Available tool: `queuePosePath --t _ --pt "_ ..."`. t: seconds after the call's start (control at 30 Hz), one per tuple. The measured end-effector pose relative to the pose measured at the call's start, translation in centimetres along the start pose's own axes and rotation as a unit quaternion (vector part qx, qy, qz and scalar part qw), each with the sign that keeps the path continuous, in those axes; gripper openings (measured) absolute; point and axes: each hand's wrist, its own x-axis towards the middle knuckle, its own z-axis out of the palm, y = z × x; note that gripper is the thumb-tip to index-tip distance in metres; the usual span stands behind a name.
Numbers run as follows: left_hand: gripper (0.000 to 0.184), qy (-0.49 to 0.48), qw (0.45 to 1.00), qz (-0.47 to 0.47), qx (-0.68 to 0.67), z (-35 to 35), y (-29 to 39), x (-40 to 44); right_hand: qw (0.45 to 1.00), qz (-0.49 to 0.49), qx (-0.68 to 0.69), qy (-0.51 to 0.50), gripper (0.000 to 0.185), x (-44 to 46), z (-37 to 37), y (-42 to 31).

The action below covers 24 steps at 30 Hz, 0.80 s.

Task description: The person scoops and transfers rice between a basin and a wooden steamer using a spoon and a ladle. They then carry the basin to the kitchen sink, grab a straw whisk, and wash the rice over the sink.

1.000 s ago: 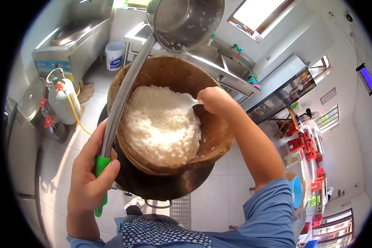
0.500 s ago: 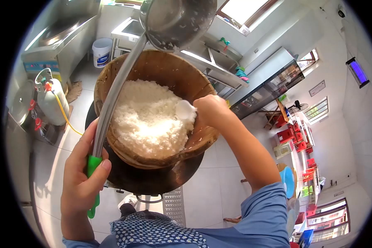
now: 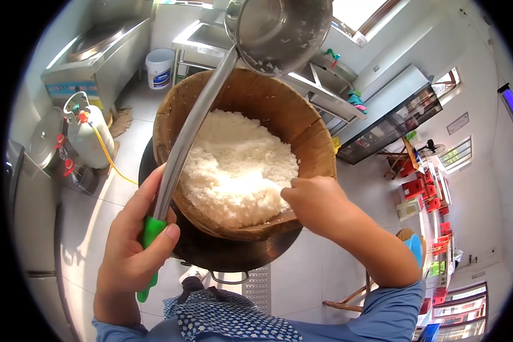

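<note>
My left hand (image 3: 132,245) is wrapped round the green grip of a long-handled metal ladle (image 3: 202,114). The ladle's deep bowl, with bits of rice stuck inside, is raised over the far rim of a wooden steamer tub (image 3: 319,145). White cooked rice (image 3: 239,154) fills much of the tub, with a hollow in its surface. My right hand (image 3: 319,205) is closed at the tub's right side, fingertips at the rice. The white scoop it held a moment ago is now hidden by the hand or the rice. Beneath the tub sits a dark wok (image 3: 228,256).
A gas cylinder (image 3: 91,137) with a yellow hose stands at left, beside bottles with red caps (image 3: 77,174). A white bucket (image 3: 159,68) and a steel sink (image 3: 211,37) are beyond the tub. To the right are a glass-fronted cabinet (image 3: 387,122) and red stools (image 3: 413,188).
My right hand has moved down toward the near right of the rice, and the white scoop has gone from sight. The view has shifted; the ladle stays raised in my left hand.
</note>
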Motion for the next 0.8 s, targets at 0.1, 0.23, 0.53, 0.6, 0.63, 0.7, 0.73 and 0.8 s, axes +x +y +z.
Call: queuePosePath --t 0.1,0.23,0.53,0.6,0.63,0.7,0.73,0.8 --pt "0.07 -0.006 1.0 0.005 0.021 -0.4 0.2 0.2 0.991 0.012 0.072 0.116 0.013 -0.6 -1.1 1.9" --pt "0.071 -0.012 1.0 -0.01 0.008 -0.4 0.9 0.5 0.996 0.024 0.067 0.06 0.014 0.7 -0.3 2.0" --pt "0.071 -0.007 0.999 -0.005 0.039 -0.7 1.0 0.9 0.965 -0.054 0.191 0.174 0.019 3.5 -1.0 -0.4" --pt "0.071 -0.005 0.999 -0.011 0.034 -0.9 1.1 1.0 0.968 -0.048 0.184 0.163 0.02 2.4 -2.7 1.4" --pt "0.07 -0.007 0.999 -0.012 0.031 -1.0 0.9 1.0 0.969 -0.061 0.204 0.122 0.022 2.1 -3.2 1.4" --pt "0.07 -0.01 0.999 -0.01 0.029 -1.1 1.0 1.1 0.968 -0.074 0.223 0.083 0.025 2.6 -3.3 1.0" --pt "0.07 -0.012 0.999 -0.019 0.024 -1.0 1.2 1.1 0.972 -0.097 0.202 0.064 0.025 3.9 -2.5 0.4" --pt "0.07 -0.016 1.0 -0.022 0.015 -1.0 1.3 1.2 0.975 -0.107 0.185 0.06 0.024 7.1 -1.0 -0.4"
